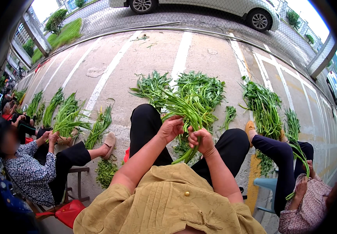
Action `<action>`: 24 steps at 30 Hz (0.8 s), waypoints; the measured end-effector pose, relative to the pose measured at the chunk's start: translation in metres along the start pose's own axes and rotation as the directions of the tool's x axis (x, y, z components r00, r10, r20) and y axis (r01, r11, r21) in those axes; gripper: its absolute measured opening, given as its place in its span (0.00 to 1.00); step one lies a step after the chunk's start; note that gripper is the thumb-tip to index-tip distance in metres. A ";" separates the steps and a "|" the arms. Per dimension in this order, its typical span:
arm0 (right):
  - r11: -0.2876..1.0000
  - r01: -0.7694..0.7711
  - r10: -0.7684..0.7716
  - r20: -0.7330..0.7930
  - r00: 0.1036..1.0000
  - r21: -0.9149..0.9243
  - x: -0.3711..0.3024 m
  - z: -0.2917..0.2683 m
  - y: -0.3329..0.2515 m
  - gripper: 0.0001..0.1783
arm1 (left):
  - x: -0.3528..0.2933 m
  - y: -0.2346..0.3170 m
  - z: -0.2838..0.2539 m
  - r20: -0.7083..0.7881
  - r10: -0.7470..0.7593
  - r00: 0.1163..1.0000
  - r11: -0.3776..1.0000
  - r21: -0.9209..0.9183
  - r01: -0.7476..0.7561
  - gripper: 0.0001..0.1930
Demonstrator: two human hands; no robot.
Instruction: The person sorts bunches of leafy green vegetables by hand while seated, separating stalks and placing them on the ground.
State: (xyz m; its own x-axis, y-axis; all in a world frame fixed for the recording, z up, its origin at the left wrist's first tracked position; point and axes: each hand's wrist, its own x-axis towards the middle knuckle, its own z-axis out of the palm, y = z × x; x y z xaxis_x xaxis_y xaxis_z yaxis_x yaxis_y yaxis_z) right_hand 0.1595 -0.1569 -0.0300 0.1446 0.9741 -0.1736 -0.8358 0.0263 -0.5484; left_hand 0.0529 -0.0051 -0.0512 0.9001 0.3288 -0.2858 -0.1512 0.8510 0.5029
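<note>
A bunch of long-stemmed leafy greens (pixel 184 107), looking like water spinach, slants between my knees with its leaves pointing away from me. My right hand (pixel 201 140) is closed round the stems, and their cut ends stick out below it toward my lap. My left hand (pixel 171 128) is closed at the bunch's left side, fingertips pinching stems. Part of its grip is hidden behind the fingers. Beyond the bunch, a big heap of the same greens (pixel 201 87) lies on the pavement, with a leafy pile (pixel 153 84) to its left.
Seated people on my left (pixel 32 163) and right (pixel 301 195) handle similar greens. More piles lie at left (pixel 67 115) and right (pixel 262 103). A red bag (pixel 69 212) hangs near the left chair. A blue stool (pixel 268 187) stands at right. Ahead are a mesh fence and a parked car (pixel 199 7).
</note>
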 end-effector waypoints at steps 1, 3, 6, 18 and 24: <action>1.000 0.002 -0.002 -0.003 1.000 -0.002 0.000 0.000 0.000 0.16 | -0.001 0.000 0.000 -0.004 -0.019 1.000 0.999 0.047 0.019 0.09; 1.000 0.006 -0.006 -0.010 1.000 -0.004 0.000 -0.002 0.001 0.16 | -0.003 0.000 0.001 -0.014 -0.057 0.998 0.988 0.140 0.059 0.08; 0.990 0.007 -0.016 -0.062 0.998 -0.137 0.001 -0.001 0.000 0.16 | -0.008 -0.002 0.006 -0.025 -0.037 0.999 0.981 0.191 0.041 0.09; 0.917 -0.002 -0.070 -0.165 0.984 -0.398 0.001 0.011 0.001 0.16 | -0.007 -0.001 0.002 0.007 -0.018 1.000 0.975 0.222 0.016 0.08; 0.915 0.046 -0.134 -0.196 0.971 -0.401 0.001 0.014 0.001 0.11 | -0.011 0.000 0.011 -0.011 0.037 0.999 0.984 0.176 -0.034 0.05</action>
State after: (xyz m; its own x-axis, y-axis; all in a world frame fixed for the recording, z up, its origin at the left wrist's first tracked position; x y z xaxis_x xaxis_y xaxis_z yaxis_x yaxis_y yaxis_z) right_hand 0.1515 -0.1524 -0.0188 0.3564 0.8987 -0.2554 -0.5461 -0.0214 -0.8374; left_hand 0.0473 -0.0126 -0.0392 0.8893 0.3643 -0.2763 -0.1076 0.7540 0.6480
